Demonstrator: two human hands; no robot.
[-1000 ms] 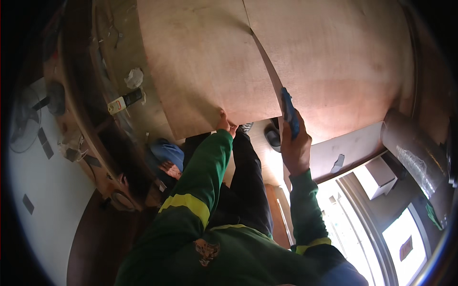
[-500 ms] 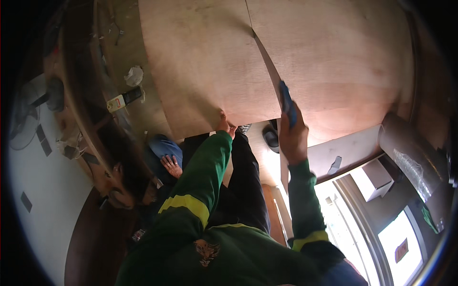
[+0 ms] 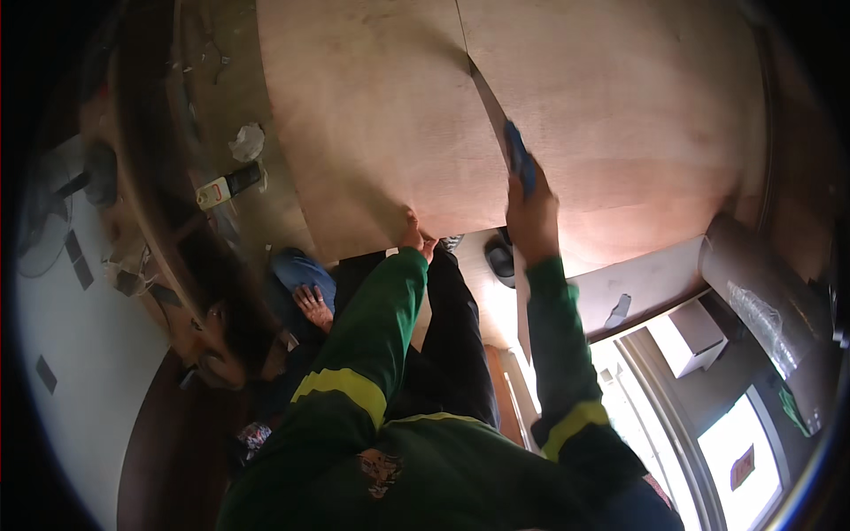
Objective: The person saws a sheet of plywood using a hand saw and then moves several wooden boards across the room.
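My right hand (image 3: 534, 212) is closed around the blue handle (image 3: 520, 157) of a handsaw. Its tapering blade (image 3: 491, 104) slants away from me along a split in a large light-brown plywood sheet (image 3: 372, 115). From the blade's far end a thin dark line runs on across the wood. At the near edge, left of the saw, my left hand (image 3: 414, 234) grips the sheet, thumb on top. The rest of its fingers are partly hidden.
Another person's hand (image 3: 313, 307) rests on a blue-jeaned knee at the left. Beyond lie a crumpled white piece (image 3: 247, 142) and a pale-and-black box-like item (image 3: 228, 184). A dark shoe (image 3: 500, 262) shows below the sheet. A plastic-wrapped roll (image 3: 757, 301) stands at the right.
My right hand has pushed the saw handle forward and slightly left, so less blade shows above the sheet. My left hand keeps its grip on the plywood edge.
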